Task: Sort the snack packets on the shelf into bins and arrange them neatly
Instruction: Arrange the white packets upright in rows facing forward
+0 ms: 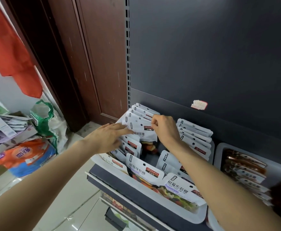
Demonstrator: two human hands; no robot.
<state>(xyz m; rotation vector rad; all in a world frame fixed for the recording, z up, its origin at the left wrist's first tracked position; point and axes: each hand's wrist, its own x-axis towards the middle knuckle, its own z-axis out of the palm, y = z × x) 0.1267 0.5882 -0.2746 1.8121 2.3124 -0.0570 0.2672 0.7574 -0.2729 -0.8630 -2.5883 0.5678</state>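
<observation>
From the head camera, a white bin (pixel 201 212) sits on the dark shelf (pixel 106 179) in the lower middle of the frame, and it is full of white snack packets. The right hand (pixel 165 129), in the middle of the frame, pinches the top edge of one packet (pixel 144 130) with curled fingers and holds it up at the back left row. The left hand (pixel 109 139), just left of it, has straight fingers and presses flat on the row of packets (pixel 131 145) below, so it grips nothing. More packets stand in a neat back right row (pixel 196 135), and two big front packets (pixel 178 189) lean loosely near the bottom of the frame. A second bin (pixel 219 150) with brown snacks sits at the right edge. What could go wrong? The packets look thin and slippery, so the pinched one could slide out of the fingers and drop into the dark gap in the middle of the bin. If the left hand pushes too hard, the row could tip over like dominoes and get messy. The front packets lean over the bin's edge, and an arm could bump them so they fall to the floor. The packets look much alike, so one could end up in the wrong row.
</observation>
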